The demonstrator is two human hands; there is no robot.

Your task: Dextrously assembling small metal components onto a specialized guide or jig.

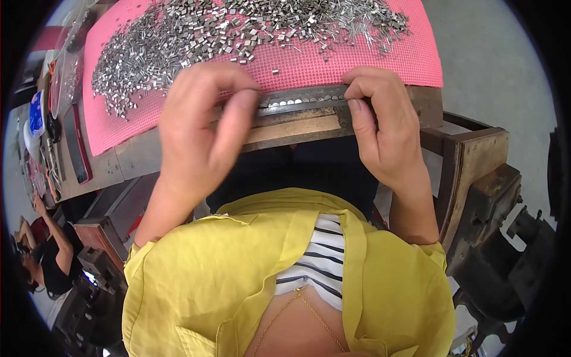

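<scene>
A long dark metal rail (306,99) lies along the table's near edge, with a row of small shiny rounded metal pieces (291,103) set along it. My left hand (199,122) is over the rail's left part, thumb and forefinger brought together and slightly blurred; anything between them is hidden. At the right end of the row, my right hand (386,122) has its thumb and forefinger closed on the rail. Beyond the hands, a large heap of small metal pieces (208,35) spreads over a pink textured mat (410,53). One loose piece (275,71) lies near the rail.
Thin metal pins (366,30) mix into the heap's right side. A dark flat red-edged object (78,143), a blue packet (37,113) and a clear plastic bag (68,77) lie at the left. Dark machinery (499,238) stands at the right. Another person (50,256) sits at the far left.
</scene>
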